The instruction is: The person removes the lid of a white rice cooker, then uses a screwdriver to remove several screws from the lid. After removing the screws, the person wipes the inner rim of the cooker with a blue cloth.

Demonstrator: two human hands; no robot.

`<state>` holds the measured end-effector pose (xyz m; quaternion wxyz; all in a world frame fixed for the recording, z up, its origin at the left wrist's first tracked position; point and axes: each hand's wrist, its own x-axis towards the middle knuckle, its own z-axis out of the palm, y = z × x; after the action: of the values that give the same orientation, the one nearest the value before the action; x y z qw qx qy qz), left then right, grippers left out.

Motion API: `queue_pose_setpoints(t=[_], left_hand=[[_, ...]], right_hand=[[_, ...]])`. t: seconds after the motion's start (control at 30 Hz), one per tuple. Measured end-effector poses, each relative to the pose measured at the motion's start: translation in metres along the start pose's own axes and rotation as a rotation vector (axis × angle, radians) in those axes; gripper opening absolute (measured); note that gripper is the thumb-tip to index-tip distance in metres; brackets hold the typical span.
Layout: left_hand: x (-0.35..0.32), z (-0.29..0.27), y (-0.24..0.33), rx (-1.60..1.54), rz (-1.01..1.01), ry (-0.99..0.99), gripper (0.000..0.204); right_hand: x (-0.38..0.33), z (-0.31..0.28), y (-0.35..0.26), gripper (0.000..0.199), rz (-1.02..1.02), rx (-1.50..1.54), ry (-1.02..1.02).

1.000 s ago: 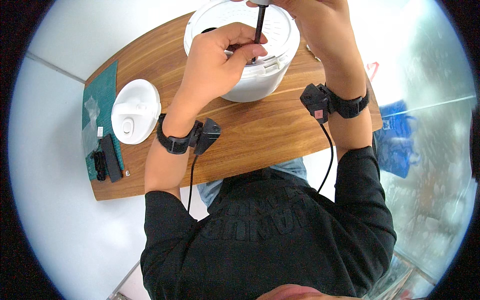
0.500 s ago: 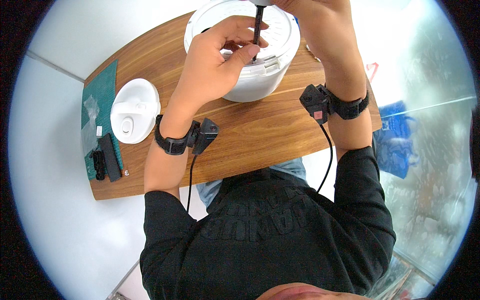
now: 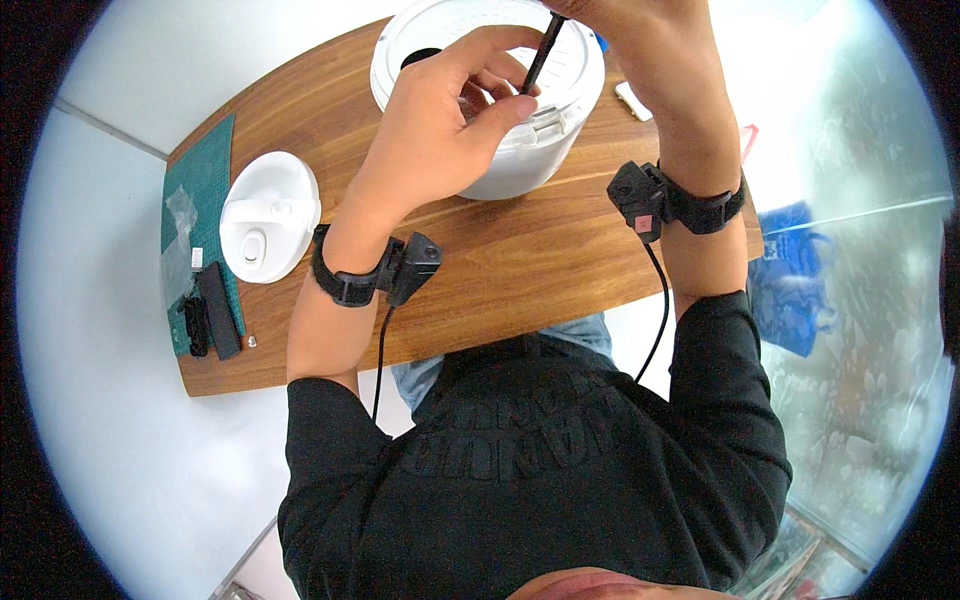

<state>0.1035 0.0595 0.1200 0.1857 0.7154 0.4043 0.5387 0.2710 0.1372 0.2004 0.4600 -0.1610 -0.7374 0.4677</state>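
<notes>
A white round appliance body stands at the far side of the wooden table, its vented round face upward. My right hand, partly cut off by the top edge, grips a screwdriver; its dark shaft slants down to the left. My left hand is over the near left part of the appliance, thumb and curled fingers closed round the shaft's lower end. What else those fingers may hold is hidden. Beside the latch-like part on the rim lies my left thumb.
A white oval lid rests on the table at left. Next to it are a green cutting mat, a clear plastic bag and a black strip. A small white object lies right of the appliance. A blue bag is at right.
The screwdriver has risen from the appliance's rim and now tilts, its upper end shifted right with my right hand. My left hand stays nearly in place.
</notes>
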Motion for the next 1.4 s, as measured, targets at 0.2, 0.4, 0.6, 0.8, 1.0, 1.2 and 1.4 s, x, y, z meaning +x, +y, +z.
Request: queue_pose_setpoints(t=[0.2,0.4,0.6,0.8,1.0,1.2,1.4], left_hand=[[-0.001,0.002,-0.012,0.016,0.019,0.032,0.028],[-0.002,0.002,-0.001,0.136,-0.034,0.003,0.033],[-0.004,-0.007,0.003,0.238,-0.027,-0.110,0.033],[-0.003,-0.006,0.009,0.284,-0.064,-0.105,0.030],[-0.005,-0.007,0.011,0.339,-0.002,-0.071,0.029],[-0.008,0.025,0.037,0.297,0.023,-0.151,0.036],[-0.009,0.087,0.037,0.129,-0.015,-0.267,0.038]], right_hand=[[-0.006,0.014,-0.014,0.068,-0.068,0.223,0.075],[0.005,-0.005,0.016,0.062,-0.082,0.115,0.009],[0.006,-0.007,0.020,0.063,-0.195,0.163,-0.018],[0.002,-0.005,0.013,0.058,-0.156,0.260,0.009],[0.002,-0.010,0.012,0.047,-0.220,0.301,-0.010],[-0.023,-0.043,0.004,0.047,-0.238,0.149,0.161],[-0.078,-0.099,0.014,0.051,-0.167,0.052,0.331]])
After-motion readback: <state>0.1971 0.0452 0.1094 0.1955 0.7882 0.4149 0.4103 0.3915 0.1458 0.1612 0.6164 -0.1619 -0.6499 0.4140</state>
